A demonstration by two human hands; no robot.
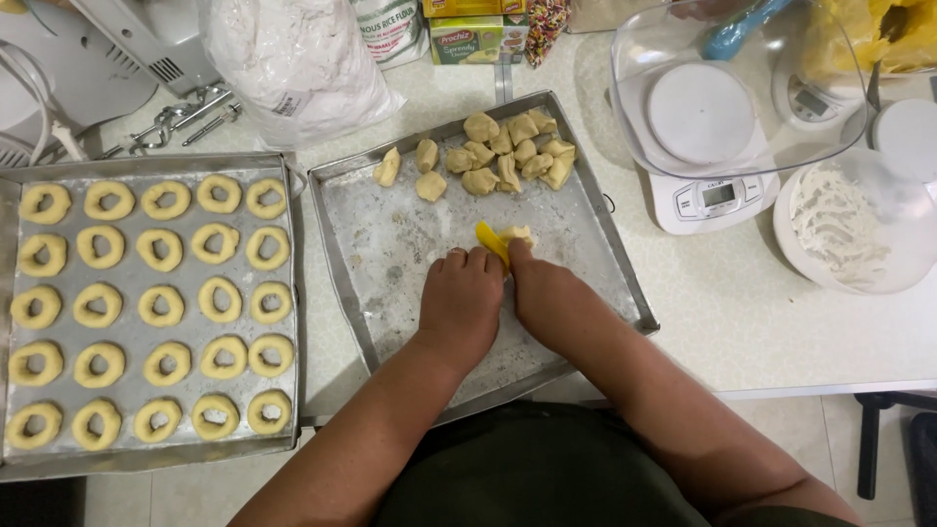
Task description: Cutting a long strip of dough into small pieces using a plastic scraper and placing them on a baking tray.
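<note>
A yellow scraper (491,241) is gripped in the closed left hand (459,298), while a dough piece (516,234) is pinched by the right hand (539,288) over the floured metal tray (390,244), steadied for cutting.

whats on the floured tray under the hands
On the floured tray: a pile of dough pieces at the far end. Both hands work one piece with a yellow scraper; anything beneath them is covered.
</note>
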